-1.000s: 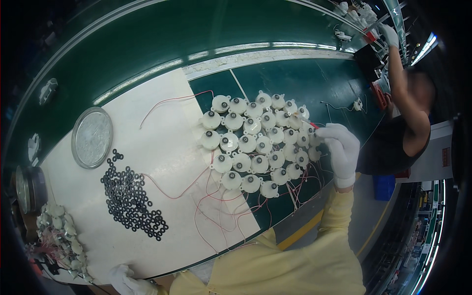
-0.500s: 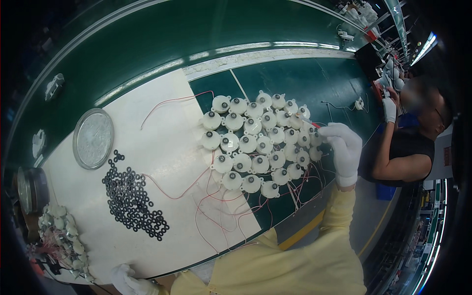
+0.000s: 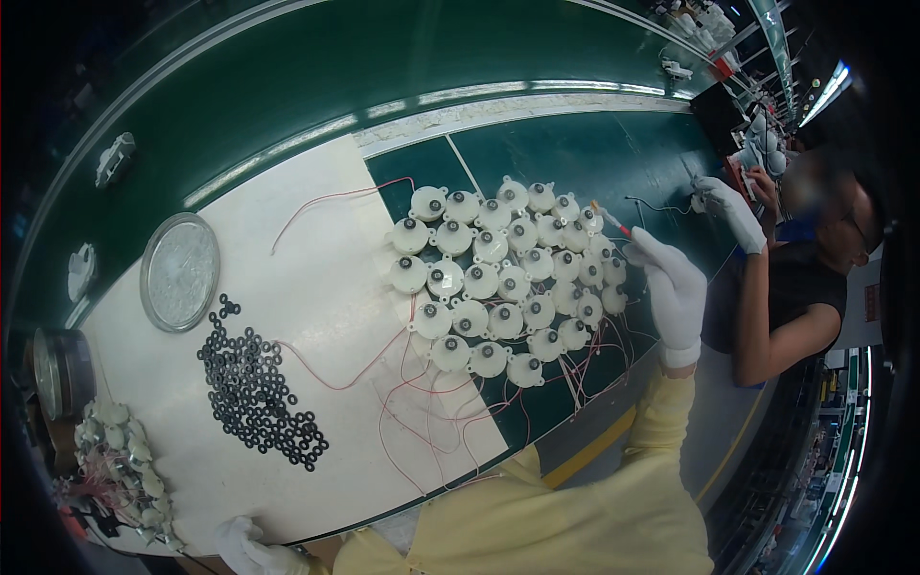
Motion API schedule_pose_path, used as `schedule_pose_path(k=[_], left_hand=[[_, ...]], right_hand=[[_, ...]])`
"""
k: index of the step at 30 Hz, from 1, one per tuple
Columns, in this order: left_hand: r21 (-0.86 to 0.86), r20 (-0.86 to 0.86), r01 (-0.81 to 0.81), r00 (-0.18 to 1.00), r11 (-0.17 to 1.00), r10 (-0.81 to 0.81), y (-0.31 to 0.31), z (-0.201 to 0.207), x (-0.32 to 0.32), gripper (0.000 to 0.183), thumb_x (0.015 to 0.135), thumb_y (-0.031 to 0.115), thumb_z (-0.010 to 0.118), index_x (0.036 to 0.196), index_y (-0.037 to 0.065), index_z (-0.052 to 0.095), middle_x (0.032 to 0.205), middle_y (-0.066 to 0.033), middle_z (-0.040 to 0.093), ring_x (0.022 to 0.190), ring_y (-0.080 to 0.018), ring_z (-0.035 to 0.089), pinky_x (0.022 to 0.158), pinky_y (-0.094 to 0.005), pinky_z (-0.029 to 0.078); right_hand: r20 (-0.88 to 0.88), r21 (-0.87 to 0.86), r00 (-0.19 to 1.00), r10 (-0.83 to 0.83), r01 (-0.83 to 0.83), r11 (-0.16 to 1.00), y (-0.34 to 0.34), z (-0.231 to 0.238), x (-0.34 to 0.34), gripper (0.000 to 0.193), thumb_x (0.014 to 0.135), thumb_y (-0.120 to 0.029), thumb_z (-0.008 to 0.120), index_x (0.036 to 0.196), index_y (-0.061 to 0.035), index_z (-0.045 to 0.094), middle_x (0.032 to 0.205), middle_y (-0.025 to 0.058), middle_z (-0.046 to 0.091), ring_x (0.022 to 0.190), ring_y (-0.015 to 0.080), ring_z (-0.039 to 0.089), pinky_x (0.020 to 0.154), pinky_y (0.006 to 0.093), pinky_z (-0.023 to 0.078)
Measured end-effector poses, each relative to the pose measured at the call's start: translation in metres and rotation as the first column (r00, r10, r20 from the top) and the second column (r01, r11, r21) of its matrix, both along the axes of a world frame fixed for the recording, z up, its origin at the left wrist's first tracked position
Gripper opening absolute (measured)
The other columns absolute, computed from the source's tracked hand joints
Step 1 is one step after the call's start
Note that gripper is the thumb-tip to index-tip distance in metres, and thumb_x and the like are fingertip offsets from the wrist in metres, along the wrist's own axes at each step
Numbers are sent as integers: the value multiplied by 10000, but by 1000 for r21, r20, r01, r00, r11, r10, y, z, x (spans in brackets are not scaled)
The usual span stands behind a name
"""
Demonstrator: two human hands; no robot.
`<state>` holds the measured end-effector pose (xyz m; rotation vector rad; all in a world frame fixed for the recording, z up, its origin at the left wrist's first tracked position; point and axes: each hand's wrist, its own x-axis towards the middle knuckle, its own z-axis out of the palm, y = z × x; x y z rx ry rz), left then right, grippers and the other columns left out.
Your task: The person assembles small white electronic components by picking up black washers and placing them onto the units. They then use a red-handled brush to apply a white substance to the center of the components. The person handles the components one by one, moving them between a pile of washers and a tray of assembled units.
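Observation:
My right hand (image 3: 676, 292), in a white glove, is closed on a thin small brush (image 3: 613, 222) with a red and white handle and a tan tip. Its tip is over the far right part of a cluster of round white motors (image 3: 505, 319), by the upper right ones. Each motor has side lugs and a dark round piece at its centre; red and white wires trail from them. At the table's near left edge rests my gloved left hand (image 3: 251, 548), fingers loosely curled, with nothing visible in them.
Many black rubber rings (image 3: 254, 379) lie on the white sheet (image 3: 335, 249), beside a round shallow dish (image 3: 180, 273). More wired motors are heaped at the near left (image 3: 120, 460). A co-worker (image 3: 795, 316) sits at the right, a gloved hand on a white wired part (image 3: 704, 199).
The brush tip has lifted off slightly and tilted up near the upper right motors. The co-worker's gloved hand has reached left to the wired part. My left hand stays put.

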<state>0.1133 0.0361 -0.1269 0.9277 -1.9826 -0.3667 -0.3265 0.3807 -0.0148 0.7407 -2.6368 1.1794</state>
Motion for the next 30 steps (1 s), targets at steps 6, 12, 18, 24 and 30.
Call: schedule_pose_path(k=[6, 12, 18, 24, 30], left_hand=[[-26, -2, 16, 1000, 1000, -16, -1, 0, -1, 207, 929, 84, 433, 903, -36, 599, 848, -112, 582, 663, -199, 461, 608, -311, 377], [14, -2, 22, 1000, 1000, -22, 2, 7, -6, 204, 924, 96, 437, 886, -30, 592, 835, -104, 571, 658, -195, 451, 608, -310, 369], [32, 26, -32, 999, 999, 31, 4, 7, -7, 200, 915, 97, 439, 865, -23, 590, 822, -91, 564, 651, -186, 440, 608, -308, 363], [12, 55, -33, 998, 999, 33, 3, 7, -5, 199, 915, 95, 436, 871, -23, 591, 827, -92, 566, 656, -184, 444, 609, -304, 364], [69, -14, -21, 1000, 997, 22, 3, 6, -5, 201, 919, 92, 431, 883, -23, 593, 849, -99, 582, 664, -186, 450, 613, -305, 370]], right_hand=[[-7, -1, 1000, 22, -22, 1000, 0, -6, -3, 443, 784, 98, 466, 1157, 28, 695, 975, 143, 738, 920, 210, 678, 876, 299, 503], [-47, 20, 999, 17, -16, 1000, 0, -11, -8, 442, 769, 96, 470, 1135, 18, 706, 969, 140, 740, 908, 219, 680, 874, 303, 499], [-48, 25, 999, 7, -6, 1000, 3, -15, -9, 435, 772, 97, 467, 1122, 10, 710, 966, 138, 740, 903, 229, 683, 865, 315, 506], [-123, 113, 992, 6, 8, 994, 5, -14, -12, 445, 774, 116, 470, 1124, -10, 714, 968, 131, 736, 900, 226, 690, 862, 318, 515], [-61, 48, 997, -44, 47, 998, 5, -7, -11, 459, 802, 128, 469, 1182, -8, 688, 996, 142, 730, 911, 205, 697, 879, 301, 529]])
